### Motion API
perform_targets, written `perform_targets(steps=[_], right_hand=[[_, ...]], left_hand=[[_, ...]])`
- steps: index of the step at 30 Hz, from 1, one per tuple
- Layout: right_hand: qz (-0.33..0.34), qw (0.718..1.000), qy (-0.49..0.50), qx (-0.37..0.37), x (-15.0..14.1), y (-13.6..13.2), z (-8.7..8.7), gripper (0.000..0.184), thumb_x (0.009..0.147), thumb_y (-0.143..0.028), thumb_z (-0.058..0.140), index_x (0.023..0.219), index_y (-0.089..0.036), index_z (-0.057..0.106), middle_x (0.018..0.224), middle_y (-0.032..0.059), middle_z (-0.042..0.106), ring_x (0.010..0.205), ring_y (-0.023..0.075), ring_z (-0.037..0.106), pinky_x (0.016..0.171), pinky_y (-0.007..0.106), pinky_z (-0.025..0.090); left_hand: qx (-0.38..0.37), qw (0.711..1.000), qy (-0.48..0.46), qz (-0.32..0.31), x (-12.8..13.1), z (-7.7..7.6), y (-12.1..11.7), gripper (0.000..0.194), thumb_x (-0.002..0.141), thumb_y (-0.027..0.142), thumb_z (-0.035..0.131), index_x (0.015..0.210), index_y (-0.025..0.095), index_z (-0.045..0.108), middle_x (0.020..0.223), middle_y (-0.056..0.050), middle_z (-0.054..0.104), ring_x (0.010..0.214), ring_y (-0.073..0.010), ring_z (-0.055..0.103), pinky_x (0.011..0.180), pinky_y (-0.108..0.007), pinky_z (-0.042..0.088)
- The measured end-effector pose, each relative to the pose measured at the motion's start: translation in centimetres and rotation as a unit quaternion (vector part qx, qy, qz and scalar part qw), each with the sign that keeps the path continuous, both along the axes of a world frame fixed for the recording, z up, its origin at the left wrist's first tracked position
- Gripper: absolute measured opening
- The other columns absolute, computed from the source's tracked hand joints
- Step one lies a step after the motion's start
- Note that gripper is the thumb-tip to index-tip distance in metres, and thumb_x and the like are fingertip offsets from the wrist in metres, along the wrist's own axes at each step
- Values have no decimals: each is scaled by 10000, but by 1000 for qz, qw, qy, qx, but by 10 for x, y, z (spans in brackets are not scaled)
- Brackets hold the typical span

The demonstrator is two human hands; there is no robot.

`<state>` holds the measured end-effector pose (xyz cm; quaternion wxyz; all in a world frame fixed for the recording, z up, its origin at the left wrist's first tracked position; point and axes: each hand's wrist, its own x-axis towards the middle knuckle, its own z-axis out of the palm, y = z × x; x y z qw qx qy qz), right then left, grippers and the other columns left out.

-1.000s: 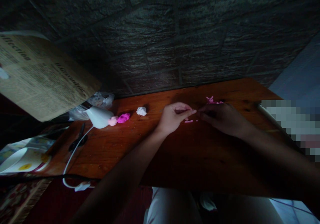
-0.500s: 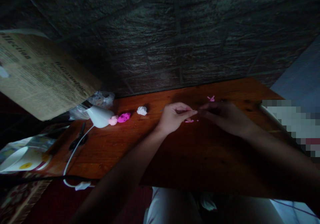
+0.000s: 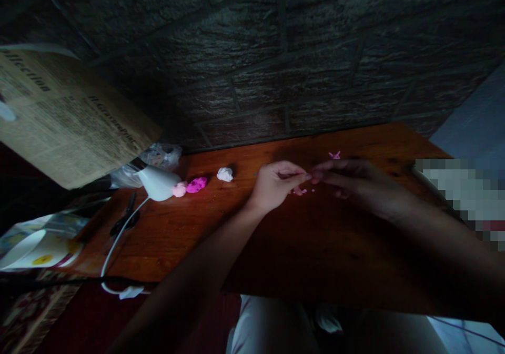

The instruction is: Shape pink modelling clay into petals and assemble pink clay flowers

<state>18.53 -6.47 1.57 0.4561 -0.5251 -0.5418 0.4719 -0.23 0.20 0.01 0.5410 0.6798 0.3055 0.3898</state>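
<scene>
- Pink strip (image 3: 303, 190) lay on the table (image 3: 189, 238), just beside the left hand (image 3: 274, 185).
- Left hand and right hand (image 3: 355, 183) each had fingertips pressed together; whether on something, I could not tell.
- Pink piece (image 3: 334, 155) lay farther.

From my station I record a newsprint-patterned lampshade (image 3: 74, 117) above a white lamp base (image 3: 159, 182), a clear plastic bag (image 3: 169, 155) behind it, dark scissors (image 3: 131, 204) under the base's white cable (image 3: 115, 242), a yellow-marked white cup (image 3: 43, 253), and a stone-patterned wall (image 3: 244, 54).
</scene>
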Motion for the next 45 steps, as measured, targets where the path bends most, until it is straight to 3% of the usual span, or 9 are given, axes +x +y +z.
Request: perform_targets(steps=[5,13,18,24,30,35,45], right_hand=[[21,1000,-12,11,-2,1,-1,394,742,-551,789,951,-217,794,869,47,762,588,107,538,513,250,387],[22,997,-54,41,-5,1,3,420,730,-622,784,893,-236,795,880,50,775,722,165,650,607,283,470],[31,998,-52,35,-4,0,4,427,704,-632,800,862,-235,798,882,60,779,781,195,673,666,306,496],[30,998,-54,29,-2,1,2,435,727,-623,769,859,-209,789,778,39,728,626,135,572,569,277,428],[-12,999,-30,7,0,2,-1,460,707,-637,777,892,-216,783,774,36,673,627,127,530,532,257,392],[-22,1000,-21,3,1,3,-3,503,676,-675,789,897,-224,790,786,37,670,642,126,540,538,245,416],[-28,1000,6,-7,0,3,-5,446,668,-631,820,883,-241,792,766,25,668,616,117,521,527,245,401]], left_hand=[[32,999,2,22,1,-3,-2,69,786,182,772,799,145,715,704,-16,738,525,-77,641,532,-205,537],[84,996,27,27,3,-5,-3,134,762,222,811,818,158,709,762,-27,752,620,-102,672,588,-221,547],[51,999,10,-13,3,-5,-4,234,758,198,810,937,158,665,736,-6,732,581,-95,653,562,-211,518],[45,999,7,-19,4,-3,-6,291,721,183,835,945,152,652,768,-8,734,593,-86,645,579,-207,515],[13,997,-57,-54,5,-4,-3,253,749,223,812,935,154,655,823,-21,752,702,-112,700,641,-223,559],[-28,997,-55,-44,4,-4,0,221,777,230,782,944,154,658,844,-20,743,662,-93,665,588,-211,542],[-30,997,-63,-36,3,-3,3,257,756,247,795,956,148,667,851,-20,729,670,-82,637,602,-210,511]])
